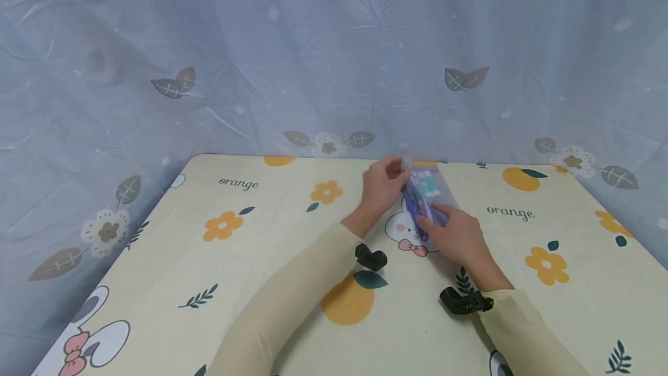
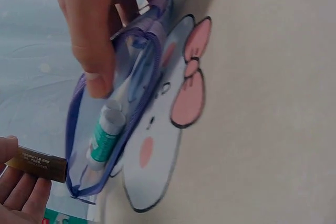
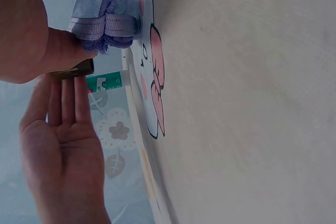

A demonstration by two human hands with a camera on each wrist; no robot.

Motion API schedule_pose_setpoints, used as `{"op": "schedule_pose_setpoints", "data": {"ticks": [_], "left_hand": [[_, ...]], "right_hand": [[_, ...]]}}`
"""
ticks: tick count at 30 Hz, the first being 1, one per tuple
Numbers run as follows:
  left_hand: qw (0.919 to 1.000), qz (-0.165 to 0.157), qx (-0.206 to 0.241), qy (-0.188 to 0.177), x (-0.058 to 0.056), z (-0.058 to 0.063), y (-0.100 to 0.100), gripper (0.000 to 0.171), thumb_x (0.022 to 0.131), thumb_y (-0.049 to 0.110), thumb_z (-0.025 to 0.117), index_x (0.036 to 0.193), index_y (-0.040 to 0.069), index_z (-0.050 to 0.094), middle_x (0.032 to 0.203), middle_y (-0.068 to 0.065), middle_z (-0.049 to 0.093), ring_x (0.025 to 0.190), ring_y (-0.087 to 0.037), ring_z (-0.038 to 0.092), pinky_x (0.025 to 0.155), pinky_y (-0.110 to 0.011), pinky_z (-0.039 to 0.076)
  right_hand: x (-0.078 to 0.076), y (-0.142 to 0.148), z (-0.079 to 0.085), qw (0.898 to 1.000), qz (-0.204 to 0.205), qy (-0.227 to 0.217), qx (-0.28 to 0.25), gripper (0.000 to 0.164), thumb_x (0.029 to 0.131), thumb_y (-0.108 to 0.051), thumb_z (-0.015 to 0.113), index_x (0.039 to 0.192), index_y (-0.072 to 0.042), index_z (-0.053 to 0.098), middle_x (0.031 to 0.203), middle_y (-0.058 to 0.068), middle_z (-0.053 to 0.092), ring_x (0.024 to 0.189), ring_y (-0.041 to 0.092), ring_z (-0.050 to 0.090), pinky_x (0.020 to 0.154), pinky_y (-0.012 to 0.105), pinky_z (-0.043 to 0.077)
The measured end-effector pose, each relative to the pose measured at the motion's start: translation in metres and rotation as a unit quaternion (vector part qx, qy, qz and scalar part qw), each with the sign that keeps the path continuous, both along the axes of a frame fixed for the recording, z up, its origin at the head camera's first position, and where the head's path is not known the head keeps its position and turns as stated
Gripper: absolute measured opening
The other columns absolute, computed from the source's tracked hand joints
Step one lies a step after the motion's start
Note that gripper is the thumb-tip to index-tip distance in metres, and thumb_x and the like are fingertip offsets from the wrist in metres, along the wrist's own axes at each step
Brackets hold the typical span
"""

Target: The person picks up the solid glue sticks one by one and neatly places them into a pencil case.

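Observation:
A clear pouch with purple zip edging [image 1: 446, 190] is tilted above the table; in the left wrist view its zip gapes around green-and-white tubes [image 2: 107, 135]. My right hand [image 1: 456, 234] grips the pouch's near end, thumb on this side. At the pouch's far left corner, my left hand [image 1: 383, 187] pinches a short brown-gold tube with small print [image 2: 39, 163] between thumb and fingers. Another green tube with a pale end [image 3: 107, 82] shows beyond it in the right wrist view; whether the left hand holds it is unclear.
A cream cloth printed with flowers, oranges and rabbits covers the table [image 1: 261, 283]. Along its back edge hangs a blue-grey patterned curtain [image 1: 334, 62]. Black wrist cameras [image 1: 464, 302] sit on both sleeves.

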State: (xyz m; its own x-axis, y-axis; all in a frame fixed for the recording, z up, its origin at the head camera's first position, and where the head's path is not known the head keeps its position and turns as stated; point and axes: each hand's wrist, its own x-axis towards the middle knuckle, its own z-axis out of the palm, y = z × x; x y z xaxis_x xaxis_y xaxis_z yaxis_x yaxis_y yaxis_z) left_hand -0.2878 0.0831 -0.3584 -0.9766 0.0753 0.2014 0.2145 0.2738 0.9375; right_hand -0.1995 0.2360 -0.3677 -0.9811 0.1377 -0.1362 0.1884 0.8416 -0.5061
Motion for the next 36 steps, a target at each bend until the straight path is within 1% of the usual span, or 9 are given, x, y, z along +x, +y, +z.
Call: {"op": "schedule_pose_setpoints", "data": {"ticks": [5, 10, 15, 21, 25, 29, 36], "left_hand": [[0.9998, 0.005, -0.015, -0.009, -0.001, -0.010, 0.001, 0.036, 0.102, 0.016, 0.072, 0.138, 0.011, 0.069, 0.126, -0.010, 0.077, 0.117, -0.022, 0.075, 0.097, -0.030, 0.063], [0.9997, 0.003, -0.016, -0.019, -0.001, -0.018, 0.002, 0.037, 0.102, 0.015, 0.072, 0.139, 0.010, 0.068, 0.127, -0.010, 0.077, 0.117, -0.023, 0.076, 0.095, -0.030, 0.064], [0.9995, 0.002, -0.016, -0.026, -0.002, -0.023, 0.003, 0.037, 0.102, 0.015, 0.072, 0.138, 0.009, 0.068, 0.126, -0.011, 0.078, 0.116, -0.023, 0.077, 0.093, -0.030, 0.064], [0.9992, 0.009, -0.026, -0.031, -0.003, -0.027, 0.005, 0.036, 0.101, 0.015, 0.073, 0.136, 0.007, 0.069, 0.124, -0.012, 0.078, 0.114, -0.023, 0.077, 0.095, -0.032, 0.064], [0.9990, 0.012, -0.025, -0.034, -0.003, -0.028, 0.006, 0.035, 0.101, 0.014, 0.074, 0.134, 0.006, 0.070, 0.123, -0.013, 0.079, 0.114, -0.024, 0.078, 0.096, -0.033, 0.064], [0.9988, 0.013, -0.024, -0.041, -0.003, -0.025, 0.005, 0.035, 0.100, 0.014, 0.074, 0.134, 0.005, 0.070, 0.124, -0.012, 0.079, 0.115, -0.024, 0.078, 0.096, -0.032, 0.064], [0.9968, 0.025, -0.030, -0.070, -0.004, -0.022, 0.006, 0.036, 0.099, 0.015, 0.076, 0.134, 0.006, 0.071, 0.122, -0.011, 0.080, 0.111, -0.023, 0.078, 0.094, -0.033, 0.064]], "right_hand": [[0.000, 0.000, 0.000, 1.000, -0.002, -0.004, 0.001, 0.076, 0.106, -0.052, 0.055, 0.164, -0.007, 0.036, 0.159, 0.036, 0.043, 0.138, 0.052, 0.051, 0.111, 0.067, 0.050], [0.000, 0.000, 0.000, 1.000, -0.003, -0.005, 0.001, 0.076, 0.106, -0.053, 0.055, 0.164, -0.007, 0.037, 0.159, 0.036, 0.044, 0.138, 0.052, 0.051, 0.111, 0.067, 0.050], [0.000, 0.000, 0.001, 1.000, -0.001, -0.005, 0.001, 0.076, 0.106, -0.052, 0.054, 0.164, -0.007, 0.036, 0.160, 0.036, 0.044, 0.138, 0.052, 0.051, 0.111, 0.066, 0.050], [0.000, 0.000, 0.001, 1.000, 0.000, -0.009, 0.002, 0.077, 0.106, -0.054, 0.054, 0.165, -0.007, 0.035, 0.160, 0.036, 0.042, 0.140, 0.053, 0.049, 0.112, 0.068, 0.049], [-0.001, -0.001, 0.002, 1.000, 0.000, -0.008, 0.003, 0.076, 0.106, -0.053, 0.054, 0.165, -0.007, 0.036, 0.160, 0.036, 0.043, 0.141, 0.053, 0.049, 0.113, 0.067, 0.049], [-0.001, 0.000, 0.002, 1.000, 0.000, -0.009, 0.003, 0.076, 0.106, -0.052, 0.054, 0.165, -0.007, 0.036, 0.160, 0.036, 0.043, 0.141, 0.053, 0.049, 0.112, 0.067, 0.049], [-0.001, 0.000, 0.002, 1.000, 0.000, -0.010, 0.004, 0.076, 0.106, -0.053, 0.053, 0.164, -0.007, 0.036, 0.160, 0.036, 0.043, 0.142, 0.053, 0.049, 0.113, 0.067, 0.049]]}}
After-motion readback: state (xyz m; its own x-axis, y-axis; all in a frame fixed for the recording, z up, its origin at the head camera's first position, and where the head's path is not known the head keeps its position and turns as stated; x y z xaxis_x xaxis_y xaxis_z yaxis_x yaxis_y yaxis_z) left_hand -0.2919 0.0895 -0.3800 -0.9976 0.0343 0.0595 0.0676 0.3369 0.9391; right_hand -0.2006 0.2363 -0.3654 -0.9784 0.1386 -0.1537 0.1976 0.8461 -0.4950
